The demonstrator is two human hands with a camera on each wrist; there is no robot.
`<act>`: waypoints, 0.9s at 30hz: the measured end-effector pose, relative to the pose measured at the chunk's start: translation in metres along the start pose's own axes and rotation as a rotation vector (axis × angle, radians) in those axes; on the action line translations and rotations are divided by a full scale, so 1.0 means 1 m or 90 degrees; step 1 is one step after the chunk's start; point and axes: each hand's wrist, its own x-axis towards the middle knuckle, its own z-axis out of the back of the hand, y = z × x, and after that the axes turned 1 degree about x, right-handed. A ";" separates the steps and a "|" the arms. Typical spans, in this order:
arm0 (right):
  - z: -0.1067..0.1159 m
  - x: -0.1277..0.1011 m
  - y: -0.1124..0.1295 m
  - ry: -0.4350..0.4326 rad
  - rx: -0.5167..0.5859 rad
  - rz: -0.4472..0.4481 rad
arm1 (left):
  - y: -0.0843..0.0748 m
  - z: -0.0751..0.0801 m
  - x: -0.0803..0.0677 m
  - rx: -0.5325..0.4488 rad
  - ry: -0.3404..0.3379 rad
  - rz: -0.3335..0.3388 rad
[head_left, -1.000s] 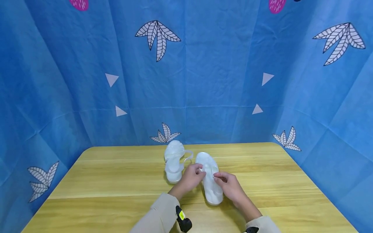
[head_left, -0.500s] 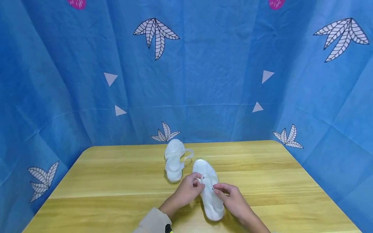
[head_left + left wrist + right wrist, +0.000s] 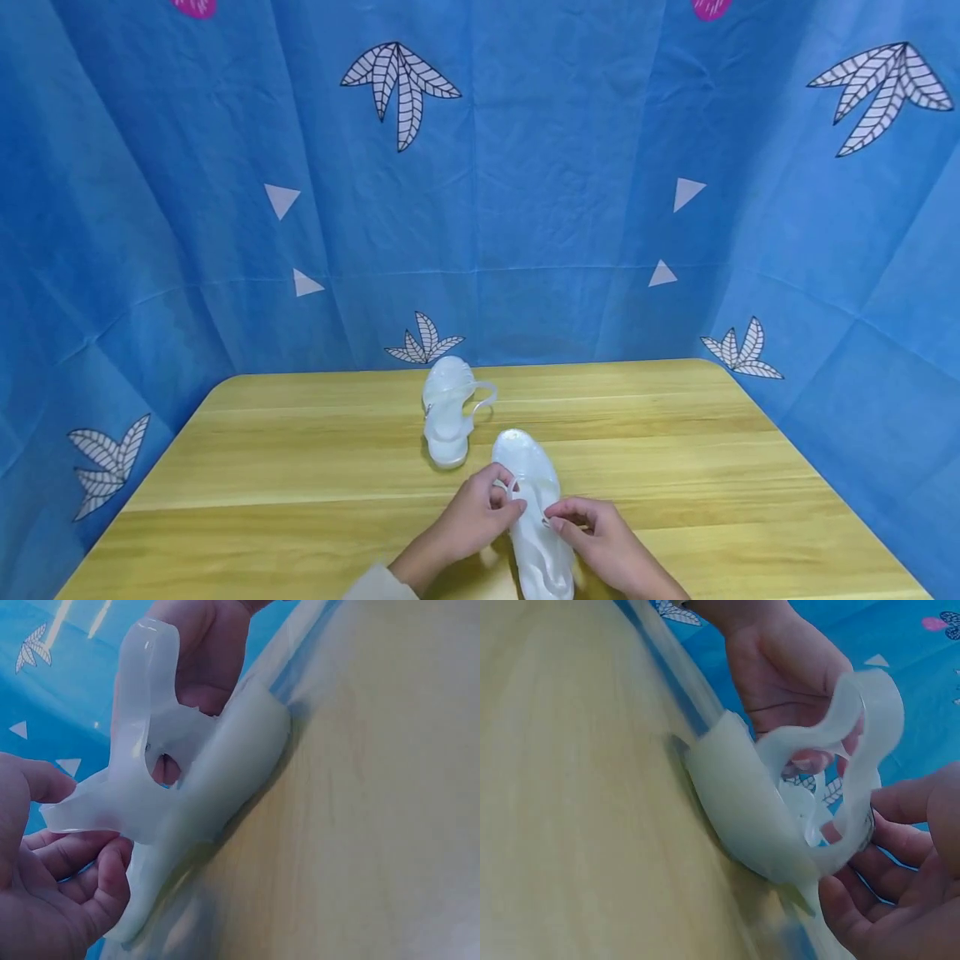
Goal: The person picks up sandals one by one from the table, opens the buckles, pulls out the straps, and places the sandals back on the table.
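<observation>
A translucent white sandal (image 3: pixel 522 454) lies on the table with its toe pointing away from me, its near end at the frame's bottom edge. On its left side my left hand (image 3: pixel 474 518) pinches a strap (image 3: pixel 82 810) between thumb and fingers. My right hand (image 3: pixel 603 542) pinches the strap on the opposite side, by a small metal buckle (image 3: pixel 868 829). Both wrist views show the straps standing up in loops above the sole. A second, matching sandal (image 3: pixel 447 417) rests farther back and to the left, its strap (image 3: pixel 486 396) sticking out to the right, touched by neither hand.
The wooden table (image 3: pixel 300 467) has rounded far corners. Behind it and along both sides hangs a blue curtain (image 3: pixel 555 208) printed with white leaves and triangles.
Both hands have drawn the nearer sandal toward me, keeping hold of its straps. The farther sandal stays where it was, and the camera view has shifted slightly.
</observation>
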 end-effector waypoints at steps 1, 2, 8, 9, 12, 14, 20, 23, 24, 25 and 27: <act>0.000 -0.002 0.001 0.014 -0.002 0.001 | 0.000 -0.001 -0.002 -0.004 0.004 0.003; 0.001 -0.004 0.001 0.028 -0.005 -0.001 | 0.000 -0.001 -0.005 -0.006 0.008 0.007; 0.002 -0.013 0.003 0.080 0.022 -0.032 | -0.006 -0.005 -0.018 -0.024 0.017 0.010; 0.002 -0.013 0.003 0.080 0.026 -0.032 | -0.007 -0.005 -0.019 -0.025 0.014 0.010; 0.002 -0.014 0.003 0.072 0.021 -0.025 | -0.009 -0.006 -0.017 -0.010 -0.003 0.010; 0.003 -0.014 0.001 0.066 0.013 -0.014 | -0.009 -0.006 -0.015 0.011 -0.018 0.000; 0.013 -0.015 -0.003 0.045 0.023 -0.009 | -0.012 -0.009 -0.008 0.126 -0.062 -0.065; 0.019 -0.017 -0.007 0.072 0.039 -0.031 | -0.017 -0.013 -0.005 0.208 -0.075 -0.128; 0.020 -0.017 -0.008 0.091 0.050 -0.040 | -0.019 -0.014 -0.004 0.242 -0.072 -0.152; 0.021 -0.018 -0.010 0.109 0.062 -0.043 | -0.021 -0.016 -0.003 0.279 -0.065 -0.175; 0.022 -0.020 -0.013 0.147 0.083 -0.042 | -0.025 -0.019 -0.002 0.343 -0.026 -0.212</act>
